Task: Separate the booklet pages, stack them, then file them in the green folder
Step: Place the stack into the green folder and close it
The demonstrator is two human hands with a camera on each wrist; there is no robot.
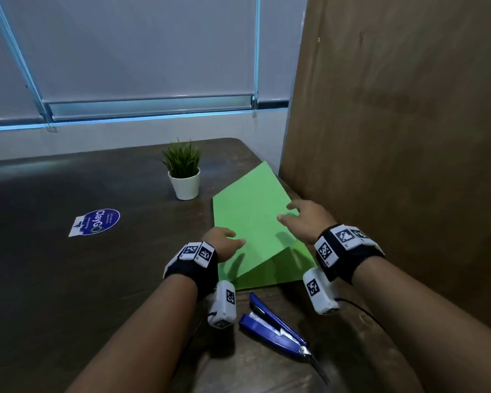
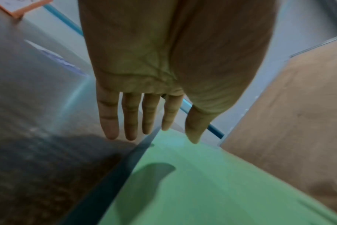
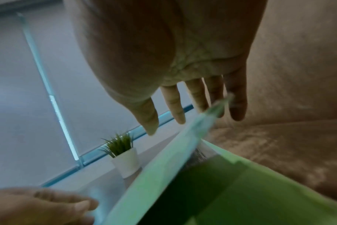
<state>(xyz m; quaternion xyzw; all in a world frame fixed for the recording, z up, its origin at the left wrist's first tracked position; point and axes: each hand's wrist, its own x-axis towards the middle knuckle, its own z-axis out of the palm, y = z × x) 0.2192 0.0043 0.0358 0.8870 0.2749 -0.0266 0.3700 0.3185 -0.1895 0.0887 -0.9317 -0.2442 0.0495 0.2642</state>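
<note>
A: The left hand hangs over the near left edge of the green folder, fingers straight and loose, holding nothing. From the left wrist view the fingers point past the folder's edge with the dark table under them.

B: And the right hand?

A: Spread flat above the folder's right side, fingers relaxed, gripping nothing. The folder lies on the table beside the brown partition, its top cover raised at the near end, so a wedge-shaped gap shows.

B: Are the pages inside?

A: The right wrist view shows something pale under the lifted cover, too blurred to tell what it is.

B: What else is on the table?

A: A blue stapler lies opened out just near the folder's front edge, between the two forearms. A small potted plant stands beyond the folder's far left corner, and a blue round sticker sits well to the left.
</note>
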